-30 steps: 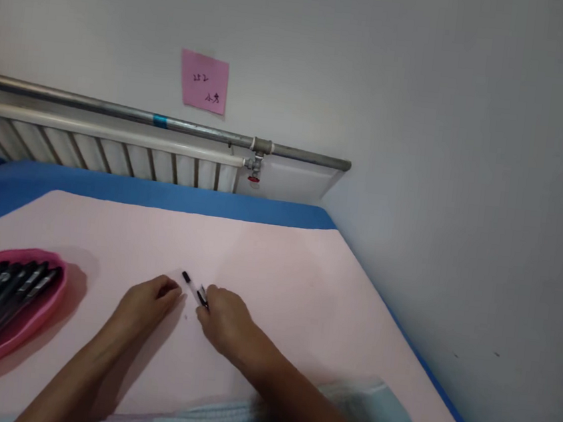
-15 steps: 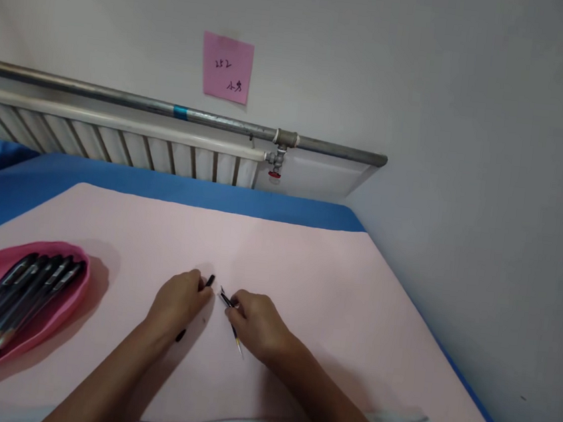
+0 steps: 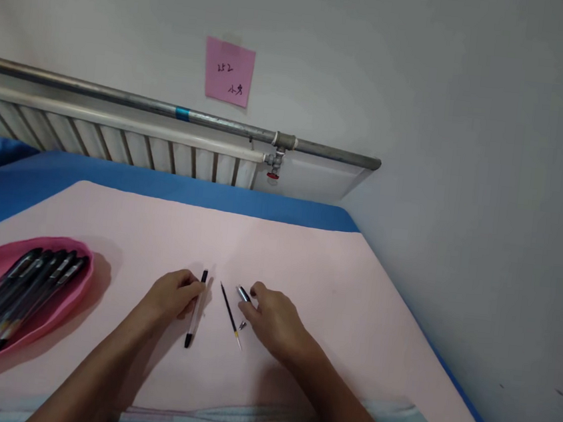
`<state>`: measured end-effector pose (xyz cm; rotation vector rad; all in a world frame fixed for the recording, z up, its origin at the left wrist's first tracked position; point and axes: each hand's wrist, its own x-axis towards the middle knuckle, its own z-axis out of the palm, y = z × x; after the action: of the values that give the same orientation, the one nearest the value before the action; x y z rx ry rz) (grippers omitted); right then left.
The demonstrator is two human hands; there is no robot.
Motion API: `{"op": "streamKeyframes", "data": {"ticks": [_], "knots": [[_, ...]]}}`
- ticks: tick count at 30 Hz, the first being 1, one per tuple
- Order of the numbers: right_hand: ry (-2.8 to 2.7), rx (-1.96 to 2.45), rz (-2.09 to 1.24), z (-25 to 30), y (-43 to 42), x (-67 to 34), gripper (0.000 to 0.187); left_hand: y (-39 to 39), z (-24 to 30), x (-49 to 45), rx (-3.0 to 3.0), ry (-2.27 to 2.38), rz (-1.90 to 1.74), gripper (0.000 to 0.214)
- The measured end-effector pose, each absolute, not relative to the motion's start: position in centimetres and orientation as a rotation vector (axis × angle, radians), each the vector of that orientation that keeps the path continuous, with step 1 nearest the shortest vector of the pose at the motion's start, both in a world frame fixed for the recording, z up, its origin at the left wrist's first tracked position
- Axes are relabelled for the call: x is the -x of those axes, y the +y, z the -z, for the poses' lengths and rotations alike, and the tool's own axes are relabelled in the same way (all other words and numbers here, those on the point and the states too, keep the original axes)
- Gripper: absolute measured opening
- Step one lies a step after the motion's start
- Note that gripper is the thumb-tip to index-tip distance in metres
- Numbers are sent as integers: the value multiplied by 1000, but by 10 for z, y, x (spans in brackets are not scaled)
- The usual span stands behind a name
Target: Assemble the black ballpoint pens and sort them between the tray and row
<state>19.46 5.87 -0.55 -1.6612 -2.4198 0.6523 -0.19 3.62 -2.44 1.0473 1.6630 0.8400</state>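
Observation:
My left hand (image 3: 172, 295), thumb and fingers closed, pinches a clear pen barrel (image 3: 195, 313) with black ends near its far end. Between the two hands a thin black pen refill (image 3: 229, 311) with a yellow band lies on the pink surface. To its right, my right hand (image 3: 274, 316) has thumb and forefinger about a black pen cap (image 3: 243, 293) with a silvery clip; part of the cap is hidden by the fingers. A tiny metallic pen tip (image 3: 242, 326) lies beside the refill, just below the right thumb.
At the left stands a pink bowl (image 3: 83, 284) holding several black-capped pens (image 3: 25, 301). Pale pink sheeting (image 3: 159, 225) covers a blue surface (image 3: 203, 193). Behind it are a radiator (image 3: 157, 153) and metal pipe (image 3: 122, 98); a wall (image 3: 465, 190) rises at the right.
The refill has left my right hand and lies on the pink surface. My right hand has shifted slightly right with the cap. The barrel in my left hand has turned to point more straight ahead.

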Motion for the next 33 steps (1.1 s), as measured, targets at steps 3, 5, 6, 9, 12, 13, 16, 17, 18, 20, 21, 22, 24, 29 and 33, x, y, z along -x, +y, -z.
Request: {"op": "streamKeyframes", "data": {"ticks": [3, 5, 6, 9, 12, 13, 16, 17, 18, 20, 21, 22, 24, 29, 33], "knots": [[-2492, 1558, -477, 6, 52, -187, 15, 36, 24, 2, -1002, 1571, -885, 20], [-2570, 1476, -435, 9, 48, -180, 11, 35, 21, 0, -969, 1516, -928, 19], [-2612, 1460, -433, 12, 46, -176, 12, 35, 19, 0, -953, 1493, -945, 18], [-2684, 1469, -442, 20, 41, -165, 20, 33, 15, -3, -893, 1399, -975, 15], [-2654, 1467, -501, 27, 42, -159, 26, 31, 12, -3, -843, 1279, -961, 15], [-2617, 1478, -548, 28, 44, -160, 25, 31, 12, -2, -836, 1259, -959, 15], [-2335, 1519, -798, 23, 54, -167, 19, 30, 12, -1, -863, 1254, -984, 14], [-2173, 1514, -918, 19, 59, -171, 17, 30, 12, -1, -878, 1249, -1002, 14], [-1986, 1490, -1049, 14, 63, -176, 15, 30, 11, -1, -893, 1235, -1019, 14], [-1585, 1367, -1290, 3, 71, -184, 8, 30, 10, -2, -910, 1195, -1035, 20], [-1397, 1273, -1370, -1, 73, -187, 6, 29, 9, -3, -912, 1179, -1029, 23], [-1238, 1171, -1417, -6, 75, -189, 7, 29, 8, -4, -913, 1167, -1014, 27], [-1021, 990, -1437, -12, 75, -191, 11, 28, 7, -7, -921, 1153, -975, 32], [-959, 838, -1441, -16, 66, -184, 12, 23, 4, -12, -947, 1119, -913, 28], [-1012, 829, -1447, -15, 61, -181, 11, 21, 4, -14, -971, 1086, -886, 26]]}}
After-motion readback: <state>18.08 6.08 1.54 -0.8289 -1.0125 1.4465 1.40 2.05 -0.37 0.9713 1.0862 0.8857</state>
